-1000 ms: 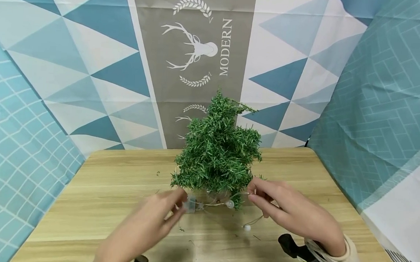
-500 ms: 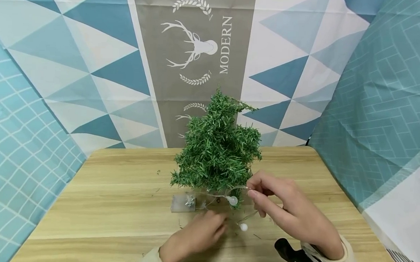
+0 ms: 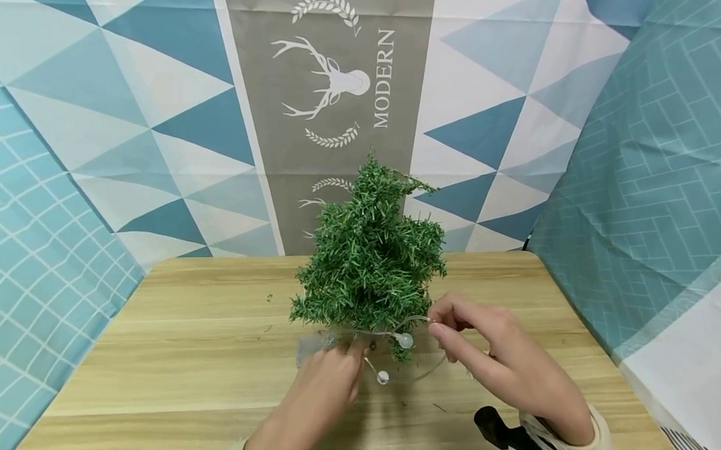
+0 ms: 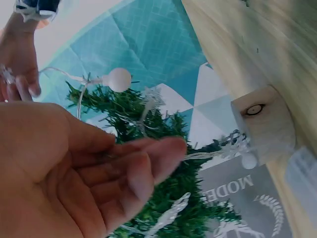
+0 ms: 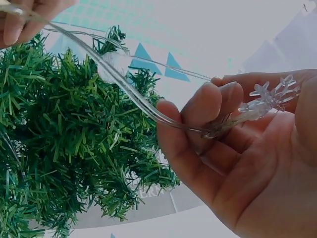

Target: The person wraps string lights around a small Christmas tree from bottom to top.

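Observation:
A small artificial Christmas tree [image 3: 374,252] with green needles stands on a round wooden base [image 4: 270,124]. A string of lights on clear wire, with a round white bulb [image 3: 404,340] and snowflake-shaped lights, runs across the front of the tree. My right hand [image 3: 494,352] pinches the wire between thumb and fingers; a clear snowflake light [image 5: 270,99] hangs at its palm. Low at the tree's front, my left hand [image 3: 326,381] has its fingers curled at the wire, which leads off past its fingertips. Another white bulb [image 3: 383,377] dangles just right of it.
A translucent battery box [image 3: 309,348] lies on the wooden table [image 3: 179,358], left of the tree base and partly behind my left hand. Patterned cloth [image 3: 493,90] hangs behind and along both sides. Bits of fallen green needles lie around the table.
My left hand left the battery box, dipped toward the front, then moved up to the wire at the tree's base. The lower bulb swung leftward. My right hand keeps its pinch, almost in place.

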Available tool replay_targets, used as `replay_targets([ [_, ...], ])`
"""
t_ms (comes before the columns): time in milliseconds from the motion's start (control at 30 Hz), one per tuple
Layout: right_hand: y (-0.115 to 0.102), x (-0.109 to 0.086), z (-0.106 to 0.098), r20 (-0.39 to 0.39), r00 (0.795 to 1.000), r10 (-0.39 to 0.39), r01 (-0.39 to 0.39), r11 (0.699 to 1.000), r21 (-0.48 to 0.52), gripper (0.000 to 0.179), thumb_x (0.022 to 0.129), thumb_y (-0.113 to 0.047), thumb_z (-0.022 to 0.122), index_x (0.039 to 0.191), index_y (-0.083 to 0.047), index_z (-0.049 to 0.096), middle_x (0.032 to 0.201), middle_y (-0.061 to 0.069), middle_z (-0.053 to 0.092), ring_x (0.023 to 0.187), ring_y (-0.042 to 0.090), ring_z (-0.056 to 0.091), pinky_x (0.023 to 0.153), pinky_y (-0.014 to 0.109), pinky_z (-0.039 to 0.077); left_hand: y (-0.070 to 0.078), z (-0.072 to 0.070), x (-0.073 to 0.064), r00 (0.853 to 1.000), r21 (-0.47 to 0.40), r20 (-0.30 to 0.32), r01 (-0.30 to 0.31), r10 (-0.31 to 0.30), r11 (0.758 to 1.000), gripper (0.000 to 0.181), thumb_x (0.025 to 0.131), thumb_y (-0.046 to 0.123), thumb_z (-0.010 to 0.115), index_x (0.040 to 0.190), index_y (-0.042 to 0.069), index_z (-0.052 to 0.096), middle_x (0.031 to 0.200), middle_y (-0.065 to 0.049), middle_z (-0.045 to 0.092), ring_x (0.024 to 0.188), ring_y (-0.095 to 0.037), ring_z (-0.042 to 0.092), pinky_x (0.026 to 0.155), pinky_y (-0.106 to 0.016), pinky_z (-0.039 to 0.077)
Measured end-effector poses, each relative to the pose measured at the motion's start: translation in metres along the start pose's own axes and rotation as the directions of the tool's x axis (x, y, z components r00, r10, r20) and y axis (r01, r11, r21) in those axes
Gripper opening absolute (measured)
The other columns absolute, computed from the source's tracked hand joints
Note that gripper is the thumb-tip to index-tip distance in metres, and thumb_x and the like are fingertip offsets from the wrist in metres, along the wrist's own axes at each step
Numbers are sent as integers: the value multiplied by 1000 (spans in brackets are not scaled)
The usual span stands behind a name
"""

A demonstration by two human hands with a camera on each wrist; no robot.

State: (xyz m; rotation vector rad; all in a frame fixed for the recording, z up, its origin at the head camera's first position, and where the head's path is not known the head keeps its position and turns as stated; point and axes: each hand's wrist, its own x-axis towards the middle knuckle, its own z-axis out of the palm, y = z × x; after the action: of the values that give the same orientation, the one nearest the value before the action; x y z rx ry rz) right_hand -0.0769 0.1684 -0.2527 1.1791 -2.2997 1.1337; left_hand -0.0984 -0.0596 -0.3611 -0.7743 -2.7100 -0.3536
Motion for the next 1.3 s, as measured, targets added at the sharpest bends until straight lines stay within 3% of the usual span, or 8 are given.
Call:
replay_targets([
  [133,0,1,0,7,1000,-7,8,1000,-22,30,85,4,54,95,-24,52,74,-16,50,67,0,52,61,16,42,-4,4,-1,997,60,65,34,-38,998,8,80,4,56,78,5,63,60,-2,54,42,-7,39,36,-13,31],
  [267,3,0,4,63,998,-23,24,999,-28,28,86,0,54,98,-25,51,78,-16,51,69,0,52,60,16,42,-14,11,0,987,160,126,79,-100,984,11,76,-2,59,71,6,63,61,-6,57,48,-18,51,42,-24,45],
  [533,10,-2,9,89,996,3,2,999,-52,25,89,-5,53,99,-27,51,76,-18,51,67,-2,50,59,15,41,-12,9,0,993,251,15,112,-120,961,12,76,-4,59,74,6,65,65,-7,60,51,-20,50,39,-25,43],
  [700,12,-2,9,120,993,9,-2,998,-62,23,90,-9,52,100,-29,50,78,-19,52,66,-3,49,59,15,41,-17,23,1,996,324,37,69,-85,944,13,74,-1,60,65,7,62,59,-4,56,45,-17,49,47,-29,42],
  [833,11,1,12,194,981,23,-11,998,-62,17,93,-14,48,100,-30,49,81,-19,52,65,-3,47,61,16,41,-23,35,2,998,412,-37,68,-59,909,11,74,0,60,64,6,59,57,-6,55,46,-19,50,56,-34,40],
  [967,11,5,15,238,969,60,-42,996,-78,12,95,-20,44,98,-31,48,79,-19,50,63,-2,45,60,17,40,-25,36,2,991,379,-53,132,-121,916,9,75,-3,59,69,4,59,59,-10,56,49,-21,51,49,-31,45],
  [1133,10,5,14,168,982,81,-70,995,-71,14,94,-18,45,98,-30,50,81,-18,52,68,-2,48,62,17,42,-18,19,-2,980,332,-4,187,-197,924,8,77,-2,58,70,0,60,59,-9,56,47,-18,51,37,-28,44],
  [1300,4,5,11,4,1000,15,-15,1000,1,25,88,-2,52,96,-25,53,78,-15,50,70,1,50,64,19,43,-7,-4,-14,981,321,94,129,-167,938,17,71,-1,60,56,7,57,52,-2,52,41,-17,46,34,-29,39],
])
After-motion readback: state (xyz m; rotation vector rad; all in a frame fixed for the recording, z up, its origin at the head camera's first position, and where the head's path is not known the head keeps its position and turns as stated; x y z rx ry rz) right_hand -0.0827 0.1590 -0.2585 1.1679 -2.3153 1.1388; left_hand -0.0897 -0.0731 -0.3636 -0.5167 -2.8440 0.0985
